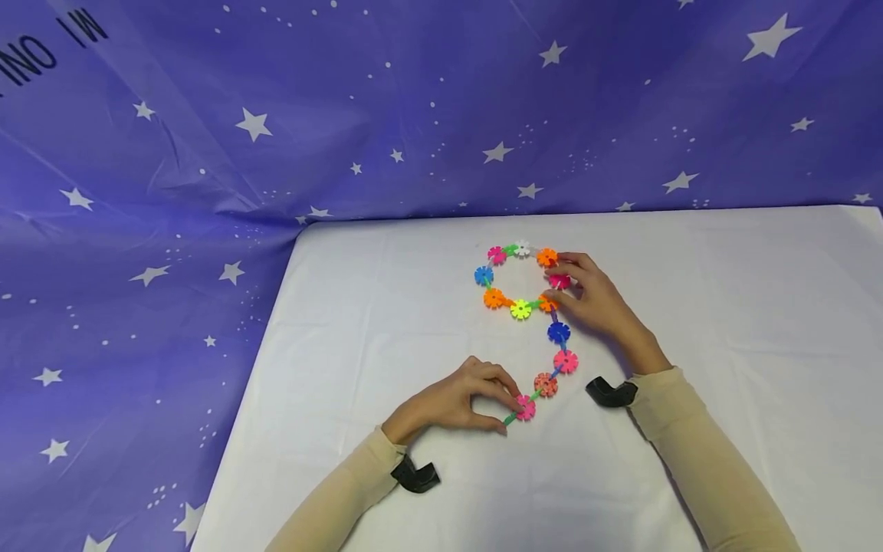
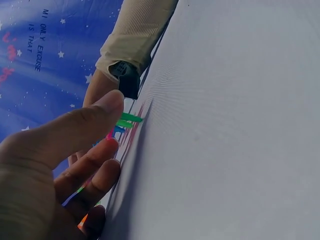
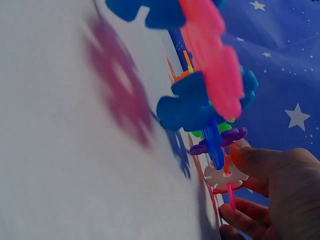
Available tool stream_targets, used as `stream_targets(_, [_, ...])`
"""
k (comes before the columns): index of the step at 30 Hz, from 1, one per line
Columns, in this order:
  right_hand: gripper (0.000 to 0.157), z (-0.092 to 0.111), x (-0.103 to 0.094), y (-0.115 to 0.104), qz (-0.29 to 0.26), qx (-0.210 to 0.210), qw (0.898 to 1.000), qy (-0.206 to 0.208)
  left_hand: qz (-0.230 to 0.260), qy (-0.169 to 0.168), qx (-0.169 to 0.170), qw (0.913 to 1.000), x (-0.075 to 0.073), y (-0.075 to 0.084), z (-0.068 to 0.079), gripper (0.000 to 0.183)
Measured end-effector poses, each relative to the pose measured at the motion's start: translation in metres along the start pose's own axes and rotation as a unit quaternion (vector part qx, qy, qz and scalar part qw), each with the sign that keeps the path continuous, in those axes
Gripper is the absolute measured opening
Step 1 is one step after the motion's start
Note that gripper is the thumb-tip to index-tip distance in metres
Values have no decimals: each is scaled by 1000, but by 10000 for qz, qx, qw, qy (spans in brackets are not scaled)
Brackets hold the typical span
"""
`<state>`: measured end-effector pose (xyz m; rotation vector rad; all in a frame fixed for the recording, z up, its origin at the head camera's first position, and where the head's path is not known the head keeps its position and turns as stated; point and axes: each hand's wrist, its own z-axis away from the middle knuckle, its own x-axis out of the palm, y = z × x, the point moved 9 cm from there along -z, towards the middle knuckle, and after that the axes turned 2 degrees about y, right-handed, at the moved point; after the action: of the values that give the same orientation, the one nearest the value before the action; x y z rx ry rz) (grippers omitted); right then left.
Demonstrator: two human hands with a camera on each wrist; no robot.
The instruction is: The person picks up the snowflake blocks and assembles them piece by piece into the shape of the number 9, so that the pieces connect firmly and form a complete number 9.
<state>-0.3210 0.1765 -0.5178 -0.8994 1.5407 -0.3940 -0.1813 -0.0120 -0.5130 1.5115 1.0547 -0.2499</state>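
A chain of interlocking flower-shaped plastic discs (image 1: 559, 332) lies on the white cloth, a ring with a curved tail like a figure 9. At the tail's lower end, my left hand (image 1: 455, 395) holds the chain between thumb and fingers, by a pink disc (image 1: 526, 408) and a green one (image 1: 510, 419). Green discs (image 2: 131, 119) show between thumb and index finger in the left wrist view. On the ring's right side my right hand (image 1: 596, 299) grips around a pink-red disc (image 1: 559, 281), thumb at an orange disc (image 1: 548, 303). Blue and pink discs (image 3: 215, 60) stand close in the right wrist view.
The white-covered table (image 1: 372, 307) reaches to a purple-blue star-patterned curtain (image 1: 428, 107) behind and at the left. Black wrist mounts (image 1: 416, 475) sit on both beige sleeves (image 1: 710, 452).
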Motion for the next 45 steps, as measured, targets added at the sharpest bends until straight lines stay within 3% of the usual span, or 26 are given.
stream_targets(31, [39, 3, -4, 6, -57, 135, 9999, 33, 369, 84, 17, 9993, -1, -3, 0, 29])
stream_targets(45, [38, 5, -6, 5, -150, 67, 9998, 145, 305, 114, 99, 9994, -2, -2, 1, 29])
